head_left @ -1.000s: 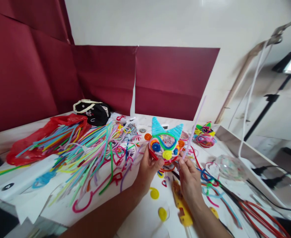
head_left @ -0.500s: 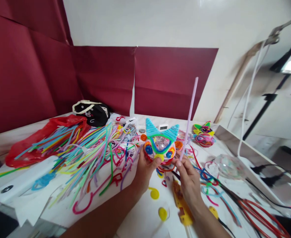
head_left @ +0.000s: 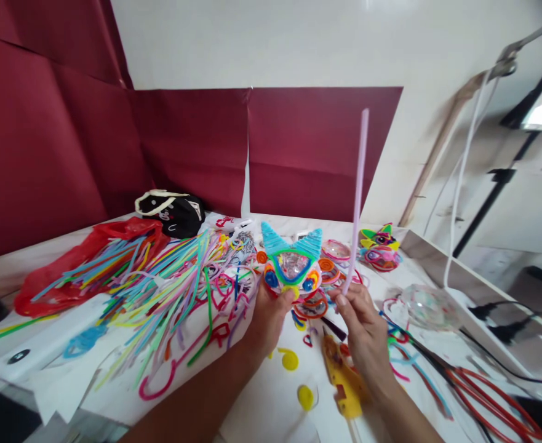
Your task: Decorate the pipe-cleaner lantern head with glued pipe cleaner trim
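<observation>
My left hand (head_left: 268, 320) grips a colourful pipe-cleaner mask (head_left: 291, 267) with light blue ears, a green brow and a yellow nose, held just above the white table (head_left: 271, 406). My right hand (head_left: 365, 332) pinches the lower end of a long lilac pipe cleaner (head_left: 357, 191) that stands nearly upright, just right of the mask. A yellow glue gun (head_left: 342, 378) lies on the table under my right wrist.
A heap of loose coloured pipe cleaners (head_left: 160, 277) spills from a red plastic bag (head_left: 67, 271) at left. A black pouch (head_left: 171, 212) sits at the back. A second finished mask (head_left: 381, 249), a clear dome (head_left: 427, 307), yellow spirals (head_left: 290, 359) and red cables (head_left: 496, 400) lie around.
My right hand has raised the lilac pipe cleaner and swung it more upright. The mask in my left hand has shifted a little left and tilted back.
</observation>
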